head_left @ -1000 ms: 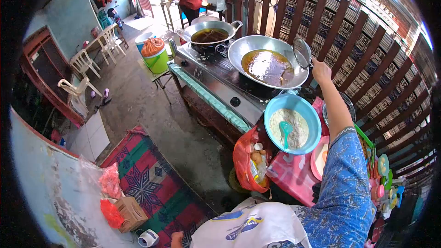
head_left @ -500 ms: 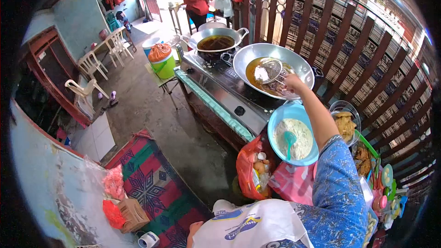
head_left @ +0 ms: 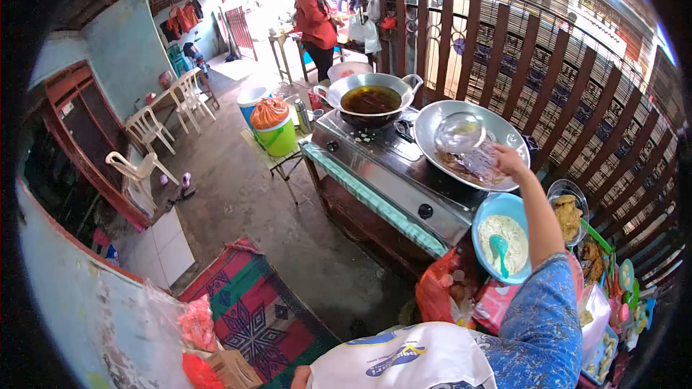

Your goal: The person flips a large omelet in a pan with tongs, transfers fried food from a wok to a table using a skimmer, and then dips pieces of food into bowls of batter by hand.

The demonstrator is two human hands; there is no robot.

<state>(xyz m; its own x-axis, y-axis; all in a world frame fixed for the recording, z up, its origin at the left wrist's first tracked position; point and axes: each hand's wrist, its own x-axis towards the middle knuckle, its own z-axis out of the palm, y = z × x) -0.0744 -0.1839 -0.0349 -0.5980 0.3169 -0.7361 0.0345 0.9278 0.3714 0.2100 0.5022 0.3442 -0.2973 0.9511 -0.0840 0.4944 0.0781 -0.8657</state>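
Note:
My right hand (head_left: 510, 161) is closed around the handle of a wire strainer (head_left: 462, 132), whose round basket sits over the oil in the large silver wok (head_left: 427, 117) on the stove's near burner. Nothing white shows in the basket. My left hand (head_left: 301, 377) is mostly cut off at the bottom edge, beside the white printed cloth, and its fingers are hidden. Below my right forearm is a blue bowl (head_left: 481, 245) of white flour (head_left: 516, 237) with a teal scoop (head_left: 499, 248) in it. A clear bowl of yellowish batter (head_left: 567, 217) stands to its right.
A second wok (head_left: 371, 98) with dark oil stands on the far burner. Beyond it a person in red (head_left: 315, 21) stands at a table. A green bucket (head_left: 275, 137) is on a stool left of the stove. An orange bag (head_left: 435, 292) hangs below the blue bowl.
The view has shifted, so the stove appears farther right. The white material earlier in the strainer no longer shows. My right hand still grips the handle over the wok.

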